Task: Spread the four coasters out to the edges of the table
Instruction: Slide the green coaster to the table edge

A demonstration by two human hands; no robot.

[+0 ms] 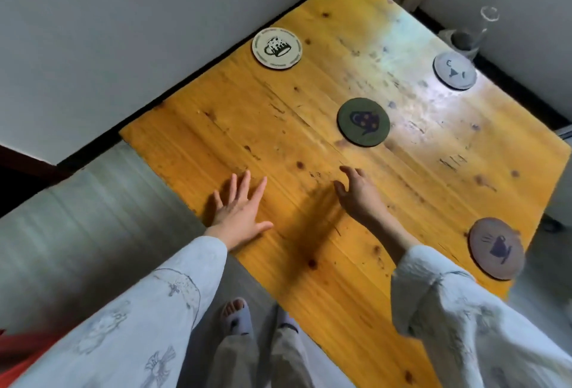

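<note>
Round coasters lie on the yellow wooden table (278, 140). A cream coaster (276, 48) with a beer-mug print sits by the left edge. At the far right edge lies a grey coaster (454, 70). A brown coaster (496, 248) with a cup print overlaps the near right edge. A dark green coaster (363, 121) rests near the table's middle. My left hand (240, 214) lies flat on the near left part of the table, fingers spread. My right hand (359, 191) hovers open, a little short of the green coaster, holding nothing.
A clear glass (473, 33) stands at the far right corner, just behind the grey coaster. White walls run close along the table's left and far sides. My feet in slippers (236, 316) stand on the floor at the near edge.
</note>
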